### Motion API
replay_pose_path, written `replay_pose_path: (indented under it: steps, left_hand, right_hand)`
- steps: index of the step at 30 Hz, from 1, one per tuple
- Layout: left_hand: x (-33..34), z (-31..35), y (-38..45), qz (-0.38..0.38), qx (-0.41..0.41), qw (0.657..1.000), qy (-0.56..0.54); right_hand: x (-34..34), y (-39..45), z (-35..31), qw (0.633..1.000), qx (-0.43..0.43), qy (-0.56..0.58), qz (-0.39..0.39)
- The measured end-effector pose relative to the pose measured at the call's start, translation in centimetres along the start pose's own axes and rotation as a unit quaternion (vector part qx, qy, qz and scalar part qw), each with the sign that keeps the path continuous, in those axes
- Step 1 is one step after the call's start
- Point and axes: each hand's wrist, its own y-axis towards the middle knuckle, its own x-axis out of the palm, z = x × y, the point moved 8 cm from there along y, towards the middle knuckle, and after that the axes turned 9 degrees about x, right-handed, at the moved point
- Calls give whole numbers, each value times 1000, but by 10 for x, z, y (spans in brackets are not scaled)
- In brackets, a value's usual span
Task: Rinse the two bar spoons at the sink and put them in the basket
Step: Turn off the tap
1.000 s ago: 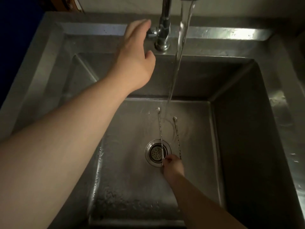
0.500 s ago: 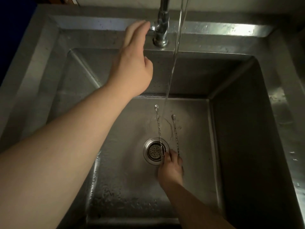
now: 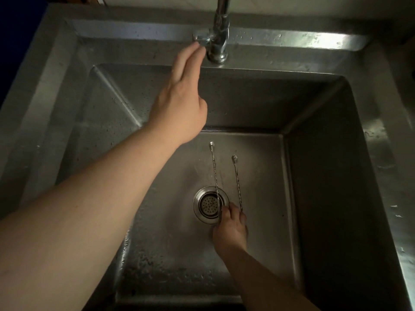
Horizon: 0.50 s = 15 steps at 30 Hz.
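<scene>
Deep in the dim stainless steel sink (image 3: 94, 122), the right hand (image 3: 230, 228) pinches the lower ends of two thin twisted-stem metal bar spoons (image 3: 235, 178) — its grip clamped on both. They lie side by side and apart on the sink floor, the left one crossing the round perforated drain strainer (image 3: 207, 205). The left hand (image 3: 179, 108) reaches up, fingertips (image 3: 193, 49) touching the chrome tap's lever (image 3: 201, 38) — its grip loose, fingers together, wrapped around nothing.
</scene>
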Motion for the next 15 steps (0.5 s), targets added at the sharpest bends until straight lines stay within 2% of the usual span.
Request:
replay_pose_path:
  steps: [9,13,15]
  left_hand:
    - [4,-1,-3,4,-23,998,-50]
    - [11,-7,-23,65,-44,993,-90]
    - [28,-19,-46,96,-104,984,-108]
  right_hand:
    - [-8,2,0,999,-5,30,-27]
    - [-17,7,-2,998,-30,52,-16]
    - [-32,8,1,996,-34,80,22]
